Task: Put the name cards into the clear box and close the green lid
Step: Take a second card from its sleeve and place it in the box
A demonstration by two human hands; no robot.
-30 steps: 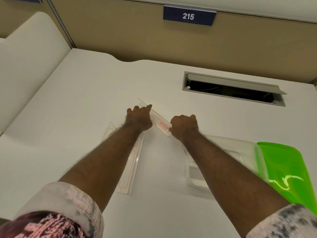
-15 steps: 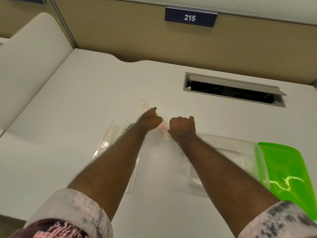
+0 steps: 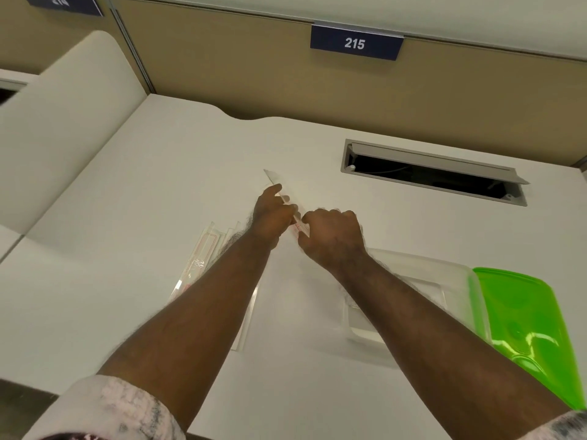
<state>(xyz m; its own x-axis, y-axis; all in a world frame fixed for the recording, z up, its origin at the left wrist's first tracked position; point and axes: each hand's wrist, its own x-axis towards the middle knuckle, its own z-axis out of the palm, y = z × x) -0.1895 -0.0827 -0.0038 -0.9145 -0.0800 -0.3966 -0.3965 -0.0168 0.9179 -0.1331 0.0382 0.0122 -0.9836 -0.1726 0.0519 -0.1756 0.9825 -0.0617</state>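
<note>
Seen from above, two bare forearms reach forward over a white table (image 3: 127,192). Both hands meet near the middle of the table on one long, narrow name card (image 3: 275,183) in a clear sleeve with red printing. The left hand (image 3: 272,214) grips the card with curled fingers, its index finger stretched along the strip. The right hand (image 3: 332,236) is curled round the nearer end of the same card, knuckles up. The far end of the card sticks out past the left hand, pointing away and to the left.

More name cards (image 3: 203,249) lie flat on the table under and beside the left forearm, partly hidden by it.

The clear box (image 3: 451,277) sits on the table under the right forearm, open at the top. The green lid (image 3: 527,325) lies just to the right of the box, touching its edge, not closed over it.

Farther back, a grey cable hatch (image 3: 432,173) is set into the table with its flap raised. A beige partition (image 3: 254,65) behind carries a dark blue sign (image 3: 355,42) reading 215.
</note>
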